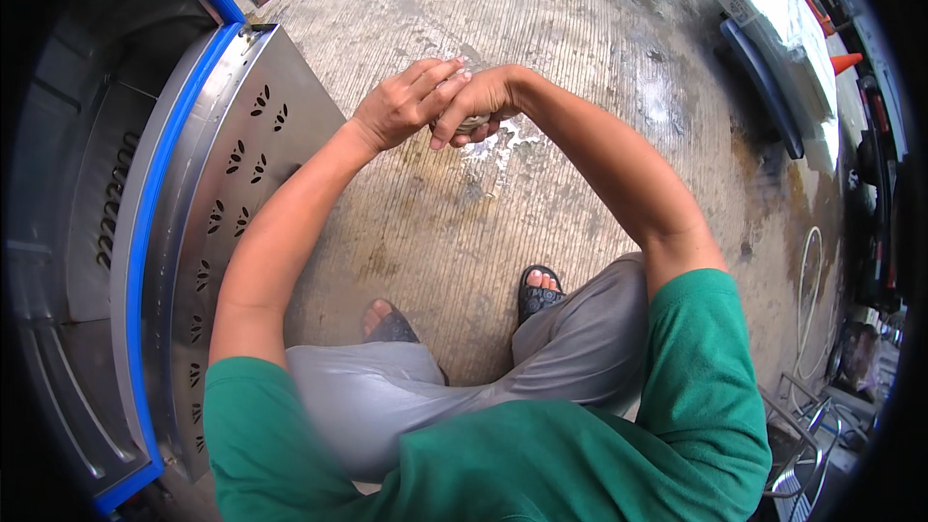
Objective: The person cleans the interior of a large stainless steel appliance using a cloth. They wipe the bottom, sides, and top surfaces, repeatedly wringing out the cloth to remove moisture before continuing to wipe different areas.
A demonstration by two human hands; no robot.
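In front of me, over the wet floor, both hands are brought together. My left hand (404, 102) is closed, its fingers pressed against my right hand (485, 100). The right hand's fingers curl round a small greyish-white wad (472, 123), which shows only between the fingers. It could be a bunched cloth, but most of it is hidden. Close to my left forearm stands a steel cabinet panel (280, 126) with leaf-shaped cutouts.
On the left is an open steel cabinet with a blue edge seal (145, 203) and a metal coil (114, 203) inside. Wet patches mark the grooved concrete floor (416, 203). At the right are white wrapped packages (773, 19), an orange cone (845, 63), a pale hose (810, 300) and metal racks (807, 445).
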